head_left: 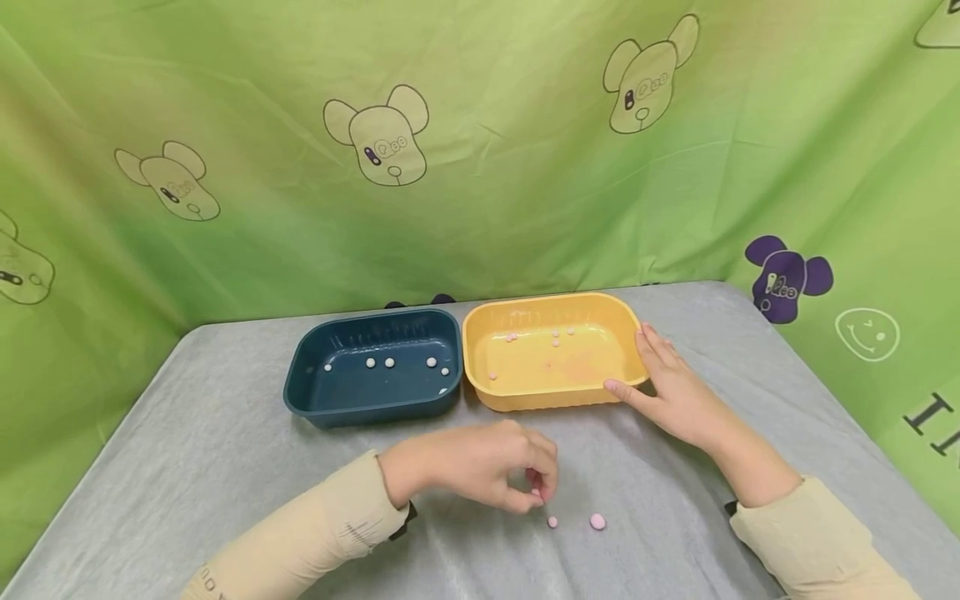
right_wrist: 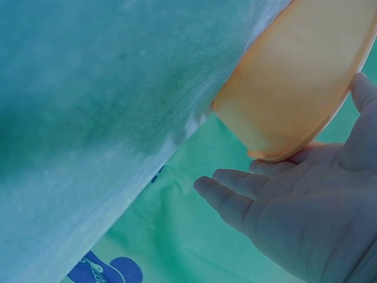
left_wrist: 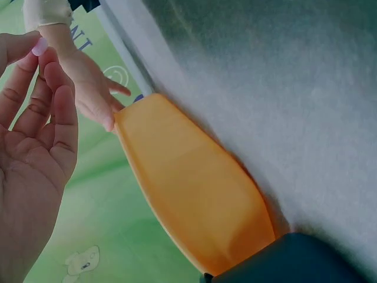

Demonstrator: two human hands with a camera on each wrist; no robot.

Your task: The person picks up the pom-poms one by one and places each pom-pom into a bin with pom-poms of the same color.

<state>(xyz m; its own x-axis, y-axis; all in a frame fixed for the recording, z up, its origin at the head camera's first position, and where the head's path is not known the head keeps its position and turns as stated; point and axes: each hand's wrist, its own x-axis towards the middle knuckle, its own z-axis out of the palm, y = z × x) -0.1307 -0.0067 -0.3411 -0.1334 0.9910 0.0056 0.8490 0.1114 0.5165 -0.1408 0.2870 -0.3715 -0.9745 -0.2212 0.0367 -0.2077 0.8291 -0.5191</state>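
My left hand (head_left: pixel 491 468) pinches a small pink ball (left_wrist: pixel 39 46) between thumb and fingertips, low over the table in front of the bins. Close by on the cloth lie a small pink ball (head_left: pixel 552 522) and a larger pink ball (head_left: pixel 597 522). My right hand (head_left: pixel 678 398) touches the right front corner of the yellow bin (head_left: pixel 555 400), its thumb at the front rim and the other fingers stretched along the side. Several small pink balls lie in that bin. To its left stands a dark blue bin (head_left: pixel 375 412) with several small white balls (head_left: pixel 389 362) inside.
A grey cloth (head_left: pixel 225 467) covers the table. Behind it hangs a green curtain (head_left: pixel 510 208) with printed mouse heads, which also runs along both sides. The two bins stand side by side toward the table's back edge.
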